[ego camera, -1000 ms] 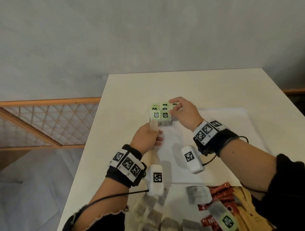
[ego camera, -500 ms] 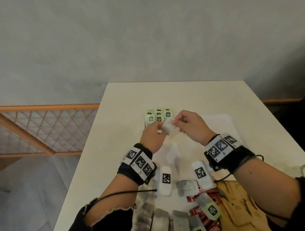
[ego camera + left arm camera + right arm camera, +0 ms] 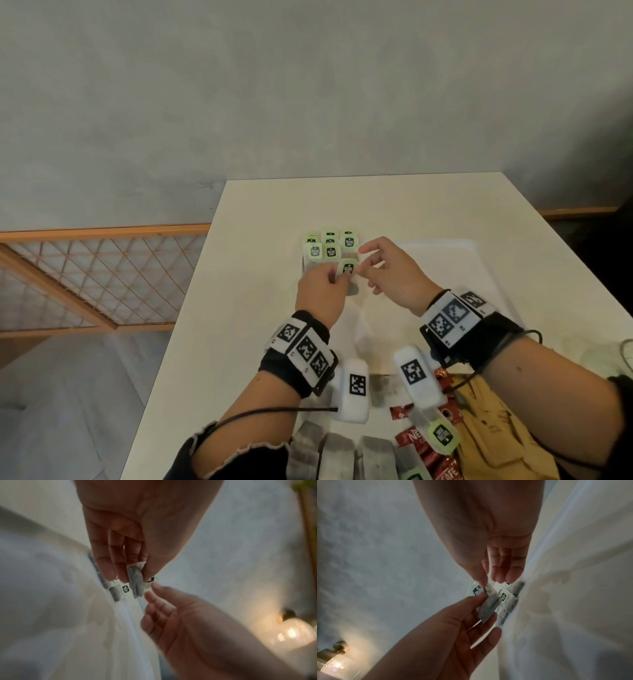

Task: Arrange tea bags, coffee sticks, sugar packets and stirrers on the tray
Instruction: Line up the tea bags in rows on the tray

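My left hand (image 3: 339,279) pinches a grey tea bag (image 3: 348,274) between thumb and fingers, its green tag facing up, just above the white tray (image 3: 462,291). The left wrist view shows the bag (image 3: 135,580) hanging from that pinch. My right hand (image 3: 364,260) is beside it with fingers spread loosely; only its thumb tip touches the green tag (image 3: 477,590). Two rows of tea bags (image 3: 329,246) with green tags lie at the tray's far left corner, right behind the held bag.
The cream table (image 3: 376,202) ends close on the left, beside a wooden lattice screen (image 3: 85,281). At its near edge lie loose tea bags (image 3: 337,452), red coffee sticks (image 3: 430,455) and yellow-brown fabric (image 3: 496,431). The tray's right half is bare.
Both hands brought the tea bag up over the tray next to the rows. Its green tag now faces up, and the right hand's fingers have loosened from it.
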`<move>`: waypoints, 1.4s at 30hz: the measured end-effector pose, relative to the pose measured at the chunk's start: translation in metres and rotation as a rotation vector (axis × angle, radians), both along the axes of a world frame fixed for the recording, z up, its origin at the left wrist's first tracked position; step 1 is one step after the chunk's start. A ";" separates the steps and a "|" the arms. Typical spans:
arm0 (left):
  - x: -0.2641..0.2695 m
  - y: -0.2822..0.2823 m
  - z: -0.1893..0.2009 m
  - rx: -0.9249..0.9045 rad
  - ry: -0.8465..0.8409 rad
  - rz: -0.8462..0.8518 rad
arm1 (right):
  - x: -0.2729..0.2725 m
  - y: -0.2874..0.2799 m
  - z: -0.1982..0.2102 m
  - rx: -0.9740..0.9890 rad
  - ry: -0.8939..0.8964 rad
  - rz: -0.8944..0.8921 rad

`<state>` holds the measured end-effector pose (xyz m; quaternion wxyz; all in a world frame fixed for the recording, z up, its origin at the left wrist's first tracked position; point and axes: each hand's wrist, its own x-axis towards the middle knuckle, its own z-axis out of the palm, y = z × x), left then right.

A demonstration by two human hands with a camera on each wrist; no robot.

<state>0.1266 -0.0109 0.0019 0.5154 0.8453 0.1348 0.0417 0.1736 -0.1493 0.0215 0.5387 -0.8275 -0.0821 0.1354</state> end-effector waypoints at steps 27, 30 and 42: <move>0.076 0.070 -0.012 0.305 0.314 -0.117 | 0.084 0.020 -0.046 -0.234 0.049 -0.096; 0.071 0.071 -0.004 0.327 0.347 -0.187 | 0.077 0.018 -0.041 -0.201 0.073 -0.134; -0.024 0.031 0.054 0.533 0.447 -0.529 | -0.042 -0.022 -0.009 -0.235 -0.028 0.029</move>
